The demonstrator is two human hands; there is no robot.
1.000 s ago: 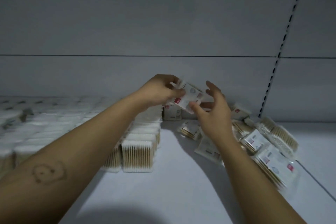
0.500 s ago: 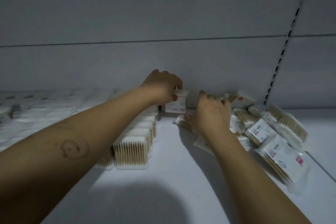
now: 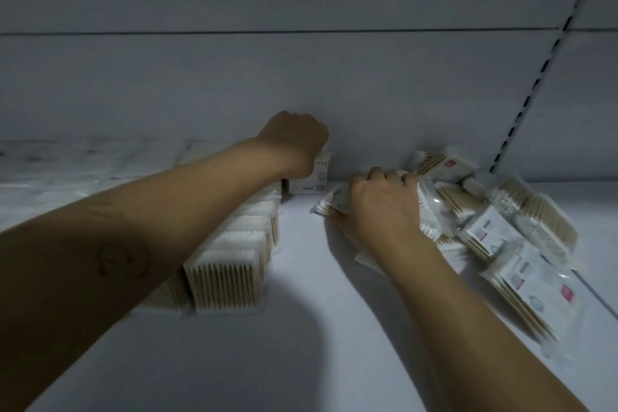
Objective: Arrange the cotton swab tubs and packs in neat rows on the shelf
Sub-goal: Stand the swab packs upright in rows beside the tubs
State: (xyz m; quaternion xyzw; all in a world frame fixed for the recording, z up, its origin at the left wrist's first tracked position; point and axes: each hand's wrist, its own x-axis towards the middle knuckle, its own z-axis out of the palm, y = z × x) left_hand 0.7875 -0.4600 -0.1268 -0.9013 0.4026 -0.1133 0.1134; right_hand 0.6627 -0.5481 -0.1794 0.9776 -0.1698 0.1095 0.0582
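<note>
head | left hand (image 3: 294,144) grips one upright pack (image 3: 317,179) | right hand (image 3: 381,211) grips one loose pack (image 3: 332,206)

Views: one. Head-worn wide-angle camera, at the person's own eye position.
Facing: forward and down onto the flat white shelf board (image 3: 301,361); pale grey back panel (image 3: 301,77) fills the upper half.
Range: near; left hand (image 3: 294,144) and right hand (image 3: 381,207) sit mid-frame, forearms cut off at the lower edges.
Shelf runs off-frame both sides.
</note>
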